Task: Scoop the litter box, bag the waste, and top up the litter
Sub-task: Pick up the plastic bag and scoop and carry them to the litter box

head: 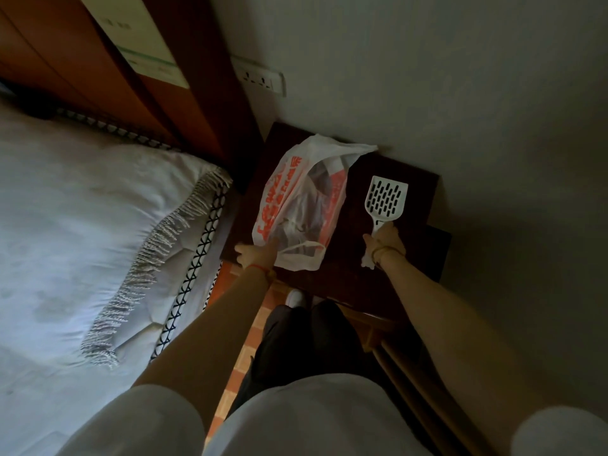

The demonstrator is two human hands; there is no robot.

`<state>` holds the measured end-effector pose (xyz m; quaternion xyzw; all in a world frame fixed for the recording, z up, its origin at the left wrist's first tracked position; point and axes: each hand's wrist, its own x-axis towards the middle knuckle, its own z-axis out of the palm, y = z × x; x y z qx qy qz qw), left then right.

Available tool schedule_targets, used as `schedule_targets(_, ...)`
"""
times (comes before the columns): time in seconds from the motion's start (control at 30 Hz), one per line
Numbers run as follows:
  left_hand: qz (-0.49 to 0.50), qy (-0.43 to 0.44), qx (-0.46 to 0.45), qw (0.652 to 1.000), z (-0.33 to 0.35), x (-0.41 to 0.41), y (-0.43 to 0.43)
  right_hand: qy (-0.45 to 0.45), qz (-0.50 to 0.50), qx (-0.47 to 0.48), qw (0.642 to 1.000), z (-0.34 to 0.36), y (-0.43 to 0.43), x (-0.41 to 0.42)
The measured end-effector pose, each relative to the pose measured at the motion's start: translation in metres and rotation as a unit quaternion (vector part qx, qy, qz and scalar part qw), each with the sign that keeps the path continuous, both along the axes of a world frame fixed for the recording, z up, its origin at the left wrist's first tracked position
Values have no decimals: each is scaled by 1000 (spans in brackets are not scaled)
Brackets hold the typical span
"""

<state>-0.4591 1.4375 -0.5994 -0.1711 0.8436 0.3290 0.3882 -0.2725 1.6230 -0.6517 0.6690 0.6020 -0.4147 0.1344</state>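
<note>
On nightstand (415,189): right hand (385,241) grips scoop (386,199); left hand (256,255) touches bag (297,195).

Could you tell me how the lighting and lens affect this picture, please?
Head view: dim overall, with darkened corners; the white scoop and bag stand out on the dark table; wide-angle distortion stretches the frame edges; the right hand looks slightly soft.

Red lettering on plastic bag (279,199), not legible, faint print on paper sheet (141,37), unreadable

Left hand (255,255) extended, right hand (385,240) — gripping scoop (385,199)
</note>
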Motion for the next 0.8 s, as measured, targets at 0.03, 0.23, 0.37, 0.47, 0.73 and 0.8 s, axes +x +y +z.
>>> schedule_targets(0.03, -18, 20, 4, 1000, 0, -1, 3, -18, -5, 28, 999, 8, -2, -6)
schedule_targets(0.23, -109, 43, 11, 993, -12, -18, 10, -37, -28, 14, 999, 6, 2, -10)
schedule_targets(0.37, -122, 73, 31, 989, -9, -16, 10, -22, -18, -12, 1000, 8, 5, -6)
schedule_targets(0.47, -115, 98, 55, 987, 6, -11, 6, 0, -50, -17, 999, 20, 1, -6)
schedule_targets(0.73, -83, 148, 118, 978, 55, -4, -22, 125, -171, 0, 977, 79, -24, -8)
schedule_targets(0.8, -71, 158, 132, 976, 72, -1, -31, 145, -174, 7, 974, 96, -33, -6)
